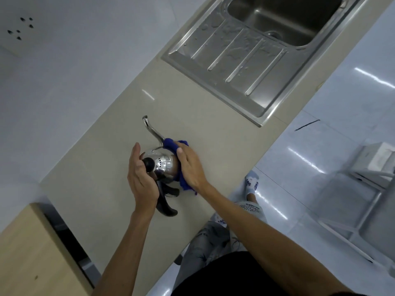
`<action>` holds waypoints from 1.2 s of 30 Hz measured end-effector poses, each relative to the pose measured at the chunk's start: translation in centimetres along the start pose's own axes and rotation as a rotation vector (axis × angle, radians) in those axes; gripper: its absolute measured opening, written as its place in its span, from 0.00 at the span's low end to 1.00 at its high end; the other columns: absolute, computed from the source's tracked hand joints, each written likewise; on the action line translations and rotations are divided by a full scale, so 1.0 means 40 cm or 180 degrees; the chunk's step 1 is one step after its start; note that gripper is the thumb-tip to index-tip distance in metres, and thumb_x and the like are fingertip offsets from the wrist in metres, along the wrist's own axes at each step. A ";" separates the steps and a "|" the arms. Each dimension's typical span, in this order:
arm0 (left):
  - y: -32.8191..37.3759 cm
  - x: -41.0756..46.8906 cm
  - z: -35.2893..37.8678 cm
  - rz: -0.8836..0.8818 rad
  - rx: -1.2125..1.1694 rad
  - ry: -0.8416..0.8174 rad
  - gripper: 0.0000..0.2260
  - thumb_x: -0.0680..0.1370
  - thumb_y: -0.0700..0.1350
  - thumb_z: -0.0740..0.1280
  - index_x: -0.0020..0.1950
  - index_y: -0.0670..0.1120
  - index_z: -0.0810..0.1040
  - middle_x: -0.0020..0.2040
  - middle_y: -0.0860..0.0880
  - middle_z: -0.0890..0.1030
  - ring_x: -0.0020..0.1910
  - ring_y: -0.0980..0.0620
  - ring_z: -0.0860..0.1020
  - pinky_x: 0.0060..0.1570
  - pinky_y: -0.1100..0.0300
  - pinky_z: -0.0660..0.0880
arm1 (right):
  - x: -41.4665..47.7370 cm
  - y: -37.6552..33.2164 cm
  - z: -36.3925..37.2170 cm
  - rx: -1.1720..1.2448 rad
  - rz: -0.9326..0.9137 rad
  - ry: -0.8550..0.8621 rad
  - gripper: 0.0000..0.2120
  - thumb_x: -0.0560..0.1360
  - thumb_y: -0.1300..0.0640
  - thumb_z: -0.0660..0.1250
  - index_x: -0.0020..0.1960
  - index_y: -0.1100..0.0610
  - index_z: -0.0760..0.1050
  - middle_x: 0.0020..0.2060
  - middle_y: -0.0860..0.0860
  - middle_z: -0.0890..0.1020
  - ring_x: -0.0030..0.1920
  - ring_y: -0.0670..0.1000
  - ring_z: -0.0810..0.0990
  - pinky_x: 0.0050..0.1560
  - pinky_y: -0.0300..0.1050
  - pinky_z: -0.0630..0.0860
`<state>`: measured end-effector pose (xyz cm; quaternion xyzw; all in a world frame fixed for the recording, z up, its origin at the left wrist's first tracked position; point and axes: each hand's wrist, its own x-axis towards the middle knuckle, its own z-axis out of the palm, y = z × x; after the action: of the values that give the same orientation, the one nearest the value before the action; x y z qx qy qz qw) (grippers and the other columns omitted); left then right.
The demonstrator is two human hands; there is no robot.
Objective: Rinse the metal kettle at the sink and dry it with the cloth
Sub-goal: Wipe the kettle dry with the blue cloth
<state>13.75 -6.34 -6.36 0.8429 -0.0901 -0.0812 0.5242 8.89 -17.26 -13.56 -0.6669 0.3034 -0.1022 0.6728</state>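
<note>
The shiny metal kettle (162, 164) stands on the beige counter (119, 150), with a long curved spout pointing away and a black handle and lid knob. My left hand (142, 178) holds it at the handle side, by the knob. My right hand (189, 165) presses a blue cloth (171, 144) flat against the kettle's right side; the cloth wraps from the spout base down to the counter. The steel sink (284, 24) lies at the far right of the counter, apart from both hands.
A wet ribbed steel drainboard (233, 67) adjoins the sink. A wooden cabinet top (27, 253) sits lower left with a dark gap beside it. The counter's front edge runs diagonally; my legs and glossy floor (320, 146) lie beyond, with a metal rack (367, 178) at right.
</note>
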 end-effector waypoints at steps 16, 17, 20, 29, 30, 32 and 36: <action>0.007 -0.002 0.000 0.0013 -0.0073 -0.0165 0.32 0.80 0.59 0.47 0.80 0.44 0.58 0.81 0.48 0.61 0.71 0.75 0.62 0.72 0.71 0.61 | 0.075 -0.146 0.016 -0.0751 -0.0073 -0.0309 0.22 0.75 0.44 0.55 0.59 0.48 0.83 0.59 0.49 0.81 0.59 0.51 0.77 0.63 0.57 0.71; 0.006 -0.001 -0.001 0.0003 -0.0067 -0.0170 0.32 0.80 0.59 0.47 0.80 0.44 0.58 0.81 0.48 0.61 0.72 0.73 0.61 0.73 0.68 0.61 | 0.069 -0.144 0.019 -0.0799 -0.0100 -0.0316 0.22 0.76 0.44 0.55 0.59 0.48 0.83 0.60 0.48 0.81 0.59 0.51 0.76 0.63 0.57 0.71; 0.005 -0.002 0.002 0.0003 0.0004 -0.0138 0.28 0.82 0.54 0.47 0.80 0.42 0.58 0.80 0.46 0.61 0.68 0.79 0.62 0.67 0.76 0.61 | -0.023 -0.130 0.021 -0.0697 -0.0610 0.0134 0.19 0.80 0.46 0.57 0.65 0.47 0.78 0.62 0.45 0.77 0.61 0.50 0.70 0.64 0.53 0.68; -0.003 0.002 0.002 0.0125 0.0105 -0.0076 0.30 0.81 0.55 0.46 0.79 0.42 0.61 0.80 0.48 0.63 0.73 0.71 0.62 0.73 0.69 0.60 | 0.013 -0.022 0.011 0.0030 0.0151 0.0409 0.15 0.82 0.52 0.59 0.61 0.54 0.81 0.56 0.47 0.75 0.59 0.53 0.70 0.65 0.42 0.66; -0.004 0.003 0.003 0.0146 0.0116 -0.0073 0.30 0.80 0.55 0.46 0.79 0.42 0.61 0.80 0.48 0.63 0.74 0.70 0.62 0.73 0.69 0.60 | 0.047 -0.010 0.008 0.0060 0.0294 0.0323 0.15 0.81 0.52 0.60 0.58 0.55 0.83 0.54 0.47 0.76 0.59 0.55 0.72 0.66 0.50 0.68; -0.005 0.001 0.003 0.0136 0.0100 -0.0090 0.31 0.80 0.56 0.46 0.79 0.42 0.61 0.80 0.48 0.63 0.75 0.65 0.63 0.74 0.66 0.60 | 0.088 0.006 0.006 0.0116 0.0435 0.0217 0.16 0.80 0.51 0.60 0.55 0.57 0.84 0.53 0.49 0.78 0.58 0.57 0.75 0.65 0.59 0.70; -0.003 0.000 0.002 0.0104 0.0004 -0.0065 0.30 0.80 0.56 0.47 0.79 0.43 0.61 0.79 0.49 0.64 0.74 0.67 0.64 0.72 0.70 0.62 | 0.014 -0.018 0.005 0.0400 0.0271 0.0414 0.10 0.82 0.51 0.57 0.53 0.46 0.78 0.55 0.49 0.76 0.61 0.54 0.70 0.66 0.55 0.69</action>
<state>13.74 -6.37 -6.50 0.8408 -0.1092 -0.0812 0.5239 9.65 -17.46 -13.06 -0.6019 0.3675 -0.1354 0.6959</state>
